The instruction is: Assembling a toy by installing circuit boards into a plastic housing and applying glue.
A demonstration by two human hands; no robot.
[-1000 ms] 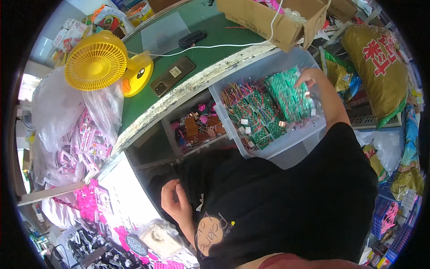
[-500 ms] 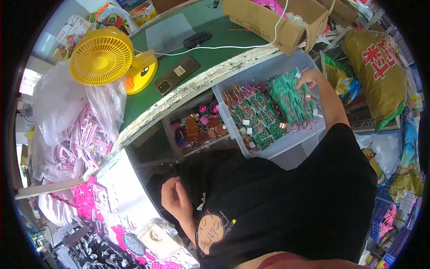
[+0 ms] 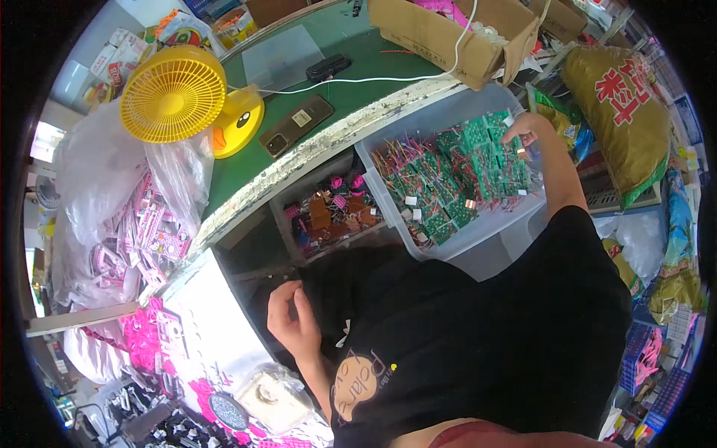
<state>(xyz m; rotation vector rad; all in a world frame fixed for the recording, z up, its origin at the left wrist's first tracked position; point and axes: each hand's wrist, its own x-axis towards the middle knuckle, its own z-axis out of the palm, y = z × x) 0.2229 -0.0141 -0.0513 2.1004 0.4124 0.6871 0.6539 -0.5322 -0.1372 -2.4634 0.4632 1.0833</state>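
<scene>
A clear plastic bin (image 3: 377,196) holds green circuit boards (image 3: 429,190) with thin red and other coloured wires. My right hand (image 3: 529,128) is at the bin's right side, its bent fingers closed on the upper right edge of a green circuit board panel (image 3: 485,138). That panel lies tilted on the right part of the pile; my fingertips are partly hidden. Low in front of my black shirt, my left hand (image 3: 293,321) is empty, with thumb and fingers apart.
Left of the bin sits a tray (image 3: 280,224) of brown and pink parts. A yellow fan (image 3: 175,97) and a phone (image 3: 297,125) stand on the green table (image 3: 351,91). A cardboard box (image 3: 426,37) is behind the bin, with a large gold sack (image 3: 620,112) to the right.
The circuit board panel, blurred and raised before, now rests more still and further right against the pile. My right hand has moved slightly right with it. My left hand has hardly moved.
</scene>
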